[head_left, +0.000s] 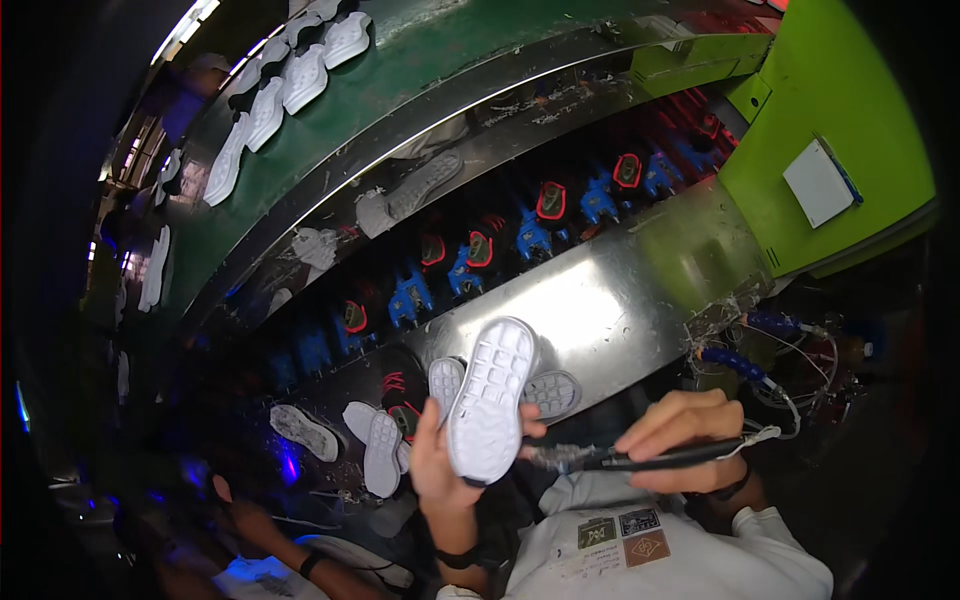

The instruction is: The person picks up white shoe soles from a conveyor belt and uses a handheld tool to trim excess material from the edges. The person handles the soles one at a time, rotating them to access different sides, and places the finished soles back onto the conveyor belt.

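Upper left of frame: green belt (425, 55) carrying a slanting row of white soles (305, 78). Metal rail (560, 75) runs along the belt's near edge, curved by the lens. Mid-frame: row of blue holders (533, 238) on a slant, dark shoes with red trim (552, 201) among them. Nearer, shiny metal counter (640, 300), bright glare, scraps toward its right end. Upper right: lime-green cabinet (850, 80), white sheet (815, 185) on its face. Right of frame: blue hose (733, 362), thin pale lines alongside.
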Motion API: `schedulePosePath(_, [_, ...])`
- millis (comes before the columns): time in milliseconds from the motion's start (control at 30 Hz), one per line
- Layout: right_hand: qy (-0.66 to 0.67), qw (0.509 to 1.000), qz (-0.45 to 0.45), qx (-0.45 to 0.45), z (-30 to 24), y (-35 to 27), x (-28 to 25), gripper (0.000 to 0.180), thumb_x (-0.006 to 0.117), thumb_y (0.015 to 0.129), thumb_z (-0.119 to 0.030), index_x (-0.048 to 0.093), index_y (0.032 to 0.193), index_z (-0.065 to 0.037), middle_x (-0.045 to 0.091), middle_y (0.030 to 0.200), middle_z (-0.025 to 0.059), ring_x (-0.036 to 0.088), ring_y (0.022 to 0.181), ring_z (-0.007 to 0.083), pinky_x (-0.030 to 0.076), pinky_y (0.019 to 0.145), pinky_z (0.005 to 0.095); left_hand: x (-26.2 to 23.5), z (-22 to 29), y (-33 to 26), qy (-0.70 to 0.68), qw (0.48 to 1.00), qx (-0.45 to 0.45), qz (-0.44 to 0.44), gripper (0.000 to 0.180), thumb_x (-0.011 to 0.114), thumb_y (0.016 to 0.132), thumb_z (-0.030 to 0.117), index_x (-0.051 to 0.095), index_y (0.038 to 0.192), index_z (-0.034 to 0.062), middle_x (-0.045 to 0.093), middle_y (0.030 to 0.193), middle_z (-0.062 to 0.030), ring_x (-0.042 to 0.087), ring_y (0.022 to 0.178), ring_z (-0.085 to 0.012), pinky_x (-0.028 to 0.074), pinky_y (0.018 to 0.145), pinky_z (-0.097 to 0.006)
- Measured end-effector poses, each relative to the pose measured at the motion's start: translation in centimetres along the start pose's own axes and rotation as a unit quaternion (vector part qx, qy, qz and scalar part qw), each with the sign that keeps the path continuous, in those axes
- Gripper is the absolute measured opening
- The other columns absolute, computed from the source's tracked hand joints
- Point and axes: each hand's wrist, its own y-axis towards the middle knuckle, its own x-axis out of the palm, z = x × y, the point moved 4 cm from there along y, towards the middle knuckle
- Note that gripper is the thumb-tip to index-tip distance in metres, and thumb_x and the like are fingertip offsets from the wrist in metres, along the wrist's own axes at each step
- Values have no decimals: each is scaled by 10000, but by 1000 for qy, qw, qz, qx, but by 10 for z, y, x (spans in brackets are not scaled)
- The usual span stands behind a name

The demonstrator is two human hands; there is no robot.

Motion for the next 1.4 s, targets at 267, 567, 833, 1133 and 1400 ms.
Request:
schedulePosePath(267, [-212, 963, 79, -145, 11, 56, 49, 292, 733, 762, 17, 658, 1032, 98, 684, 978, 216, 713, 844, 282, 581, 672, 312, -23, -63, 5, -22, 950, 239, 200, 578, 359, 926, 394, 533, 1302, -9, 613, 1228, -172, 617, 1106, -275, 472, 988, -388])
schedulePosePath(567, [-193, 975, 43, -102, -9, 29, 58, 273, 783, 750, 9, 724, 1015, 43, 716, 1051, 175, 731, 847, 243, 602, 732, 295, 18, -61, -5, -118, 925, 225, 284, 750, 345, 948, 495, 304, 1495, -17, 562, 1231, -266, 611, 944, -323, 531, 806, -385])
schedulePosePath(833, [-94, 991, -34, -90, -19, -5, 41, 285, 816, 719, 24, 736, 992, 37, 717, 1021, 217, 721, 703, 204, 566, 582, 241, 60, -51, 25, -107, 983, 143, -37, 551, 379, 1012, 410, 373, 1489, 134, 507, 1333, -284, 588, 993, -386, 513, 676, -421])
schedulePosePath(1133, [-199, 975, -47, -81, -49, -4, 34, 186, 784, 745, 42, 744, 925, 13, 732, 933, 165, 699, 644, 197, 541, 536, 258, 99, -23, 31, 203, 979, -1, -27, 734, 538, 796, 451, 466, 1341, -34, 418, 1416, -330, 590, 1125, -413, 504, 960, -447])
schedulePosePath(1400, [-10, 998, 64, -11, -60, 43, 23, 211, 845, 652, 37, 757, 840, 3, 730, 841, 215, 743, 744, 277, 599, 713, 304, 116, -4, 38, 3, 966, 66, -249, 638, 472, 798, 403, 528, 1314, 33, 386, 1460, -253, 431, 1335, -376, 343, 1123, -456])
